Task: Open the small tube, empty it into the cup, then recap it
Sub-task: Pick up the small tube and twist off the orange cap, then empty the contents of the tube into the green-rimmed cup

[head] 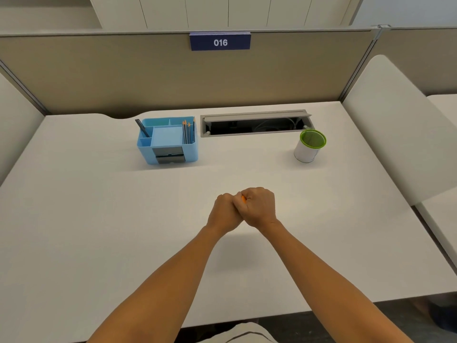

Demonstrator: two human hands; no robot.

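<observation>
Orange tube sits clamped between both fists, left hand and right hand, well short of the cup; hold the body steady, twist only the cap.

Both bare forearms reach forward and converge. The left hand and right hand are curled into fists, knuckles pressed together, fingers closed around something small between them.

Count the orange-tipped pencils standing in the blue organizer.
4, as far as shows: the orange-tipped pencils stand together in the right-hand compartment of the blue organizer. They overlap, so another may be hidden.
</observation>
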